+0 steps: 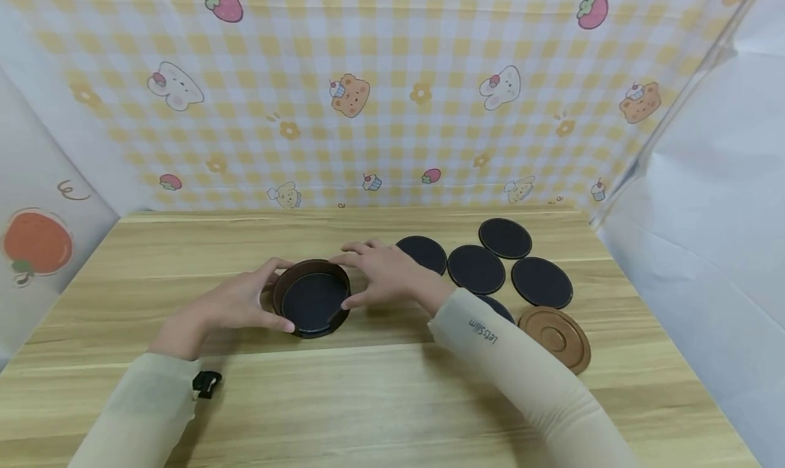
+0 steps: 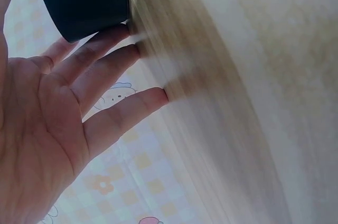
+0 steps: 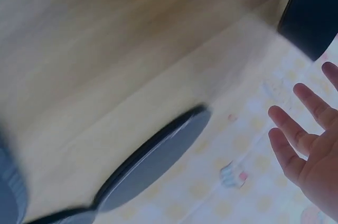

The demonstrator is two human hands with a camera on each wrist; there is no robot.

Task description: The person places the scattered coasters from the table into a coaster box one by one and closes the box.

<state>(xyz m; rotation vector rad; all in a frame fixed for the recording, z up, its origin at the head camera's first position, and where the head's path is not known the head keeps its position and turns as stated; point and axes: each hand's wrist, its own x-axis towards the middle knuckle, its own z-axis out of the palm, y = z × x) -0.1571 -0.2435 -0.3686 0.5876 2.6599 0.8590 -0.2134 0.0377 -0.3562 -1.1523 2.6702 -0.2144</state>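
Observation:
A round coaster holder point(image 1: 304, 269), dark outside with a brown inner wall, stands on the table left of the middle. Its floor point(image 1: 314, 300) is black, and a notch shows in its front right wall. My left hand point(image 1: 240, 301) holds it from the left, thumb at the front rim and fingers around the back side. In the left wrist view the fingertips lie against the dark wall point(image 2: 87, 2). From the right, my right hand point(image 1: 386, 274) reaches over with spread fingers, thumb and index fingertips right at the rim. Its other fingers are straight in the right wrist view, apart from the wall.
Several round black coasters point(image 1: 475, 269) lie flat at the right, one partly hidden under the right sleeve point(image 1: 503, 352). Beside them is a brown round lid point(image 1: 555, 340) with raised rings. A patterned cloth point(image 1: 392, 134) hangs behind the wooden table point(image 1: 343, 407).

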